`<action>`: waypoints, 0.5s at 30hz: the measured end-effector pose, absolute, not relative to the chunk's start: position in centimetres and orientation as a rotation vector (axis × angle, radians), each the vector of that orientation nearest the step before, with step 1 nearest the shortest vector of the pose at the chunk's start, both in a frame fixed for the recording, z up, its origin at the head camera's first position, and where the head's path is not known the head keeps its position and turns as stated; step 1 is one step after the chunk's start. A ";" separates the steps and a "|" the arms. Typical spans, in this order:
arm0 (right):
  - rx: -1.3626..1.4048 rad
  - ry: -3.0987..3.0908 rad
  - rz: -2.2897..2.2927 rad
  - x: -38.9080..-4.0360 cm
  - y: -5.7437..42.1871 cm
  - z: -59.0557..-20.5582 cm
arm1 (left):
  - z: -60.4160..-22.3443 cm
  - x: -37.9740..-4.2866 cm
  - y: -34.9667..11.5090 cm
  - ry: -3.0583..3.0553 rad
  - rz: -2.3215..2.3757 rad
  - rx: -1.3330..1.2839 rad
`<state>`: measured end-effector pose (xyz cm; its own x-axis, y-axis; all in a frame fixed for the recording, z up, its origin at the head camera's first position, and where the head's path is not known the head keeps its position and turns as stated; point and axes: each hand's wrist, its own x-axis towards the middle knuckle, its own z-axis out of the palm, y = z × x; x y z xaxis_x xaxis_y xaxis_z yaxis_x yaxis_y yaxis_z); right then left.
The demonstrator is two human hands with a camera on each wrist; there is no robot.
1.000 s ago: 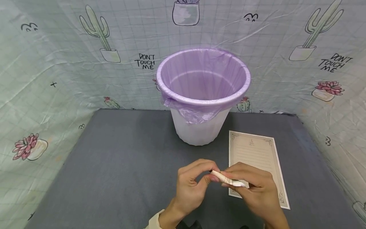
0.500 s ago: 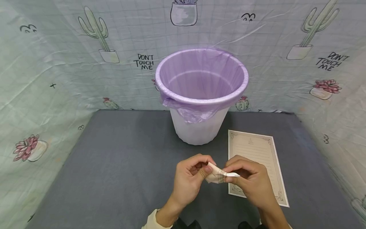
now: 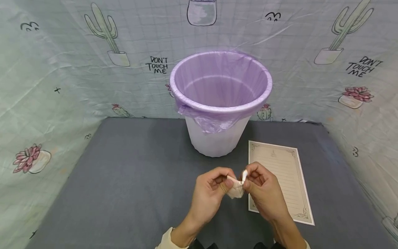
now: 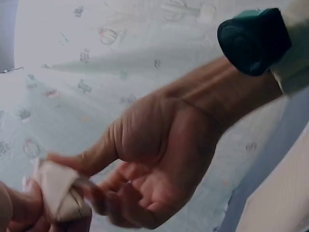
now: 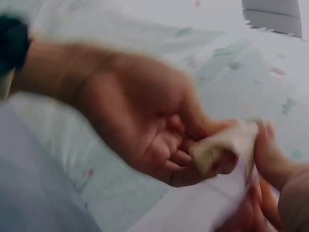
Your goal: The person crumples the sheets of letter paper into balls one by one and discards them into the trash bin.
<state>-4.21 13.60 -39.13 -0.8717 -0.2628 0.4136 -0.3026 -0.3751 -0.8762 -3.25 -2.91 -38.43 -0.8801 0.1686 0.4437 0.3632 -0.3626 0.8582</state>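
Between my two hands, above the table, is a small folded piece of cream paper (image 3: pixel 235 191) with a white end that turns up on the right. My left hand (image 3: pixel 206 195) pinches its left side between thumb and fingers. On the other side, my right hand (image 3: pixel 268 193) pinches the right end. Seen from the left wrist, the folded paper (image 4: pixel 60 188) shows crossing creases beside the thumb. The right wrist view is blurred, but the paper (image 5: pixel 244 140) spans from hand to hand. A cream lined sheet with an ornate border (image 3: pixel 276 162) lies flat, partly behind my right hand.
A white bin (image 3: pixel 214 143) with a purple plastic liner stands upright beyond my hands. The dark grey tabletop (image 3: pixel 133 173) stretches widely to the left. Cloth with cactus drawings (image 3: pixel 136 31) encloses the back and sides.
The right hand has turned and shifted slightly left, bending the paper's white end from lying sideways to pointing up. Both hands keep their pinch, and more of the folded paper's face shows below the fingers.
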 end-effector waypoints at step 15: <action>0.821 -1.562 1.629 -3.1 9.9 -37.8 | -37.7 -3.3 -3.6 -1.700 -1.881 -0.613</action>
<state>-3.09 9.95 -37.80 -0.5356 0.0703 0.8415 -0.8437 -0.0034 -0.5368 -3.30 -3.55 -37.73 -0.7582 -0.0817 0.6469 0.6518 -0.0708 0.7551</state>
